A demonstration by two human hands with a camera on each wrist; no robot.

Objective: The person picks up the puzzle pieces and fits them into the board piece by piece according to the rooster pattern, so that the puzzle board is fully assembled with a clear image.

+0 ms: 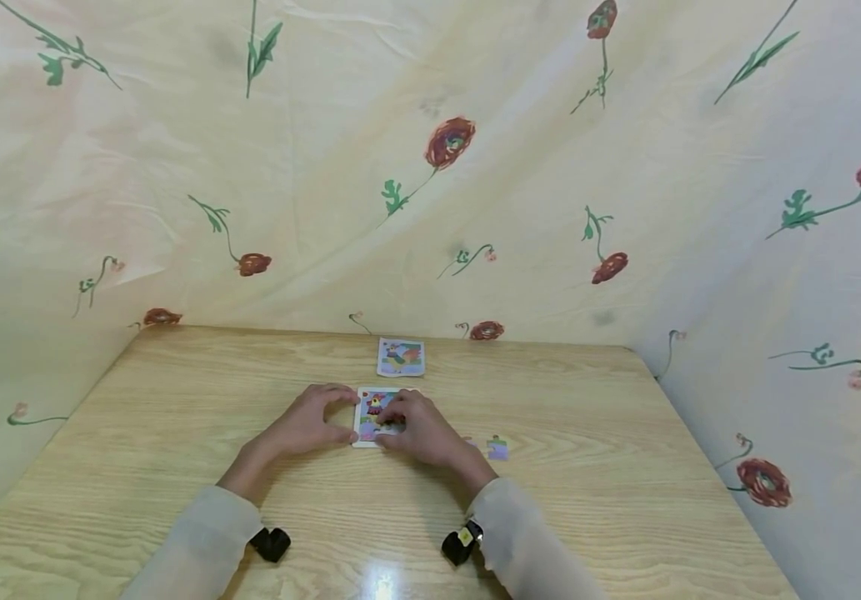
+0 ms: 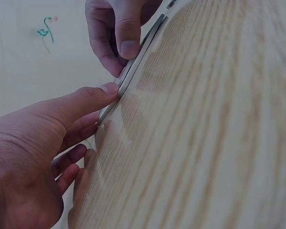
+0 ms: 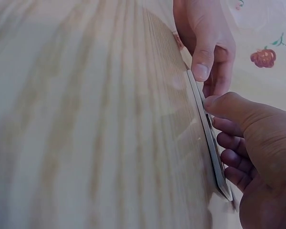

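Note:
A small square jigsaw puzzle board (image 1: 362, 393) with a white rim and a colourful rooster picture lies flat on the table. My left hand (image 1: 308, 423) holds its left side, thumb at the near corner and fingers at the far corner. Over the right half of the board, my right hand (image 1: 418, 429) has its thumb and fingertips drawn together at a puzzle piece, mostly hidden by the fingers. From the side, the board appears as a thin slab (image 3: 207, 131) beside the right thumb. The left thumb (image 2: 97, 97) touches its edge in the left wrist view.
A loose purple and green puzzle piece (image 1: 498, 447) lies right of the board, with another partly hidden by the right wrist. Behind the board lies a square picture card (image 1: 401, 357). Flower-patterned cloth (image 1: 325, 167) surrounds the wooden table (image 1: 588, 500) at the back and sides.

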